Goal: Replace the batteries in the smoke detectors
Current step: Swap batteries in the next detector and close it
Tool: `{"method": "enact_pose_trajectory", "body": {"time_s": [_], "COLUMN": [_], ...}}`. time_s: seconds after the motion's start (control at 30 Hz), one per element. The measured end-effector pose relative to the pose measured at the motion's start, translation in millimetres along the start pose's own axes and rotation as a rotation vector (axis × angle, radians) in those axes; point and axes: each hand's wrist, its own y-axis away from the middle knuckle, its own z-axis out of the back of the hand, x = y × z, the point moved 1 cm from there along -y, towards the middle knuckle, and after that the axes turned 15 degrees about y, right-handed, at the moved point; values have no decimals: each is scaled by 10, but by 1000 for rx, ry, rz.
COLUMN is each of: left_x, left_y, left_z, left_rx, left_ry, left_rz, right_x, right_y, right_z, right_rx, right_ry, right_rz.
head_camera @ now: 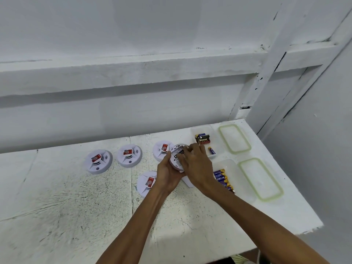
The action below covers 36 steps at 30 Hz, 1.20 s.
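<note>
Round white plastic smoke detector (178, 149) is held tilted just above the white desk (76, 206), right of centre. The left hand (167, 174) grips its near rim, while the right hand (198, 166) curls over its far side, thumb at the open back. 4 more white detectors (98, 161) lie on the desk to the left. A clear plastic tub (234, 168) of blue-and-gold batteries (222, 177) sits just right.
</note>
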Motion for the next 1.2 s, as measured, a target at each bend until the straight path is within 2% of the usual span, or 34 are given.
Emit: {"method": "enact_pose_trajectory", "body": {"time_s": [0.1, 0.17, 0.33, 0.47, 0.57, 0.63, 0.7, 0.77, 0.83, 1.0, 1.2], "left_x": [14, 30, -30, -120, -156, -189, -233, -271, -289, -335, -388], "left_y": [6, 4, -67, -115, -152, -161, -136, -116, -102, -91, -69], "left_z": [57, 123, 78, -57, -58, -26, -8, 4, 29, 67, 86], "left_rx": [6, 0, 3, -51, -82, -83, -66, -48, -44, -109, -74], "left_ry": [18, 26, 15, -25, -94, -104, -115, -153, -175, -144, -72], "left_rz": [20, 23, -7, -1, -55, -84, -85, -83, -76, -48, 44], "right_x": [36, 35, -125, -198, -364, -544, -699, -793, -826, -812, -928], "right_y": [66, 112, -65, -295, -487, -653, -798, -879, -917, -966, -943], "right_z": [-11, -14, 7, 35, 34, -66, -191, -286, -324, -373, -551], "right_rx": [-12, 2, -55, -74, -97, -15, 168, 344, 420, 453, 372], "right_ry": [163, 166, -185, -306, -356, -285, -124, 102, 295, 560, 505], "right_rz": [67, 114, 51, 59, -67, -147, -152, -89, -3, 128, 136]}}
